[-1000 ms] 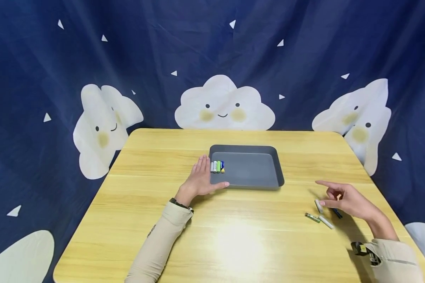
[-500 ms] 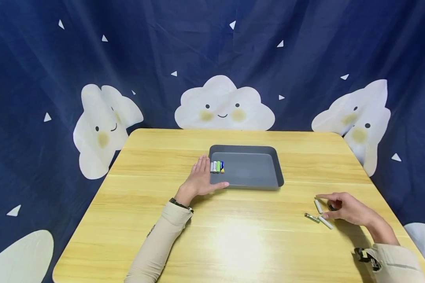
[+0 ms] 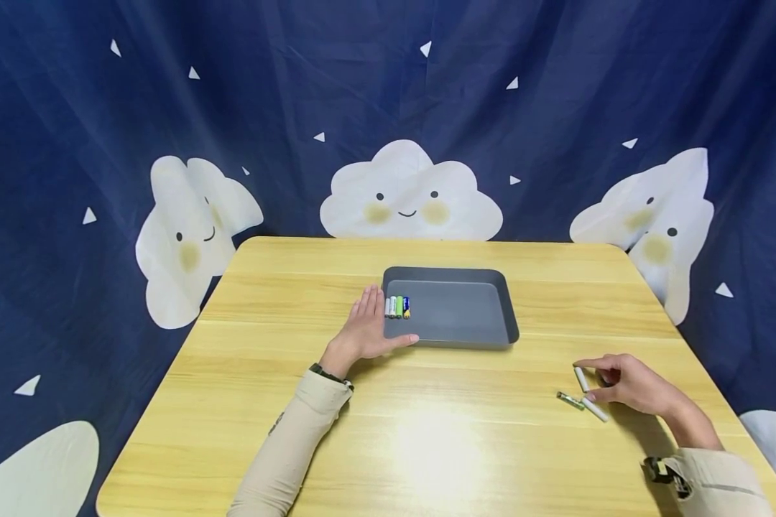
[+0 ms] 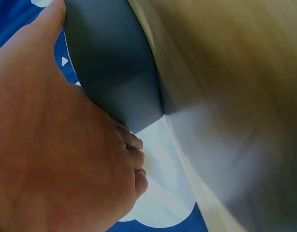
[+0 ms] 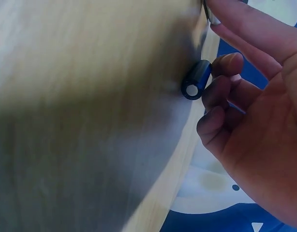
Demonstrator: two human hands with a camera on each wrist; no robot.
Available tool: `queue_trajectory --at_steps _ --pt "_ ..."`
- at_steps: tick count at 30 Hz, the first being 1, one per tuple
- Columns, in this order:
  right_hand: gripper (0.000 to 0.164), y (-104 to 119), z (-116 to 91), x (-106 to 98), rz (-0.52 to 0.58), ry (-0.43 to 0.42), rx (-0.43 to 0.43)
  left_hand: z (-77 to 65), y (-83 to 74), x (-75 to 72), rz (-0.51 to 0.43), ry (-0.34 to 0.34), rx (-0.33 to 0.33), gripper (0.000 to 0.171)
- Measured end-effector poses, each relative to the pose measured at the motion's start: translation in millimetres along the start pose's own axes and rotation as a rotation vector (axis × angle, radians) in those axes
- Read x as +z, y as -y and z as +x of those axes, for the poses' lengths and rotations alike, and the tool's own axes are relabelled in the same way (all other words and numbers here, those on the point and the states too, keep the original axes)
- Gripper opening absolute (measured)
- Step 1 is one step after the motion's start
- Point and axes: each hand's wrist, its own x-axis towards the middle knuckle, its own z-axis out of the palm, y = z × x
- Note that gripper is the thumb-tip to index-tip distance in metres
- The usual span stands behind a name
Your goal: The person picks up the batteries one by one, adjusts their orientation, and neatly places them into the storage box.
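Observation:
My left hand (image 3: 365,334) lies with straight fingers along the left side of a dark grey tray (image 3: 455,345), its thumb stretched along the front rim. Inside the tray's left end several batteries (image 3: 398,307) lie in a row: grey, white, green and blue. At the right, my right hand (image 3: 636,384) pinches a white battery (image 3: 580,379) by its ends between index finger and thumb. A second white battery (image 3: 595,409) and a green one (image 3: 570,400) lie beside the thumb. A dark blue battery (image 5: 197,81) lies by the curled fingers, hidden in the head view.
The wooden table (image 3: 284,431) has rounded far corners. A dark blue curtain (image 3: 284,86) with white smiling clouds hangs behind and at both sides. Wood surface lies between the tray and the loose batteries.
My right hand has come down onto the loose batteries, and its index finger and thumb have closed on the ends of the white one. The left hand and tray have stayed put.

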Motion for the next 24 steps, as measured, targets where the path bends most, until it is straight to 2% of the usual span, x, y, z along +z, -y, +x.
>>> queue_trajectory --at_steps 15,24 --pt "0.045 12 4 1 -0.003 0.017 0.093 1.4 1.4 2.1 0.001 0.008 -0.01 0.128" --pt "0.046 18 13 -4 0.086 -0.034 0.152 1.3 1.1 2.5 -0.003 0.002 -0.005 0.127"
